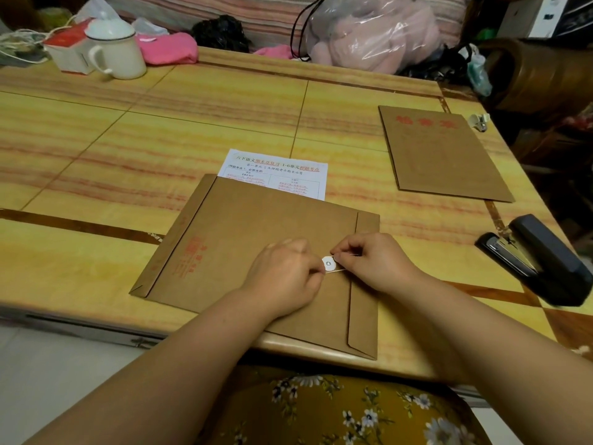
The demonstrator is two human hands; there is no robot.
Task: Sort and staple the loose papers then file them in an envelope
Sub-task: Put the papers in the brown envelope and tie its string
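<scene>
Envelope lies flat at the near edge of the table, its flap end toward the person's right and overhanging the edge a little. Both hands work at its white disc: the left hand pinches the string just left of the disc, and the right hand pinches the string's other part just right of it. Whether the string is being wound or unwound cannot be told. Papers stick out from beyond the envelope's far edge; whether they lie under it is unclear too. Since those sheets sit outside, the step in hand is probably opening the tie, and the next move calls for freeing the string, lifting the flap and sliding the papers in.

Right of the envelope rests a black stapler, jaws apart. Farther right and beyond lies a second envelope, with a small clip just past it. The table has a yellow, red-streaked top with dark inlay lines. Far left of the envelope stands a lidded mug beside a box; behind are pink cloth and a plastic bag, in a cluttered home room.
</scene>
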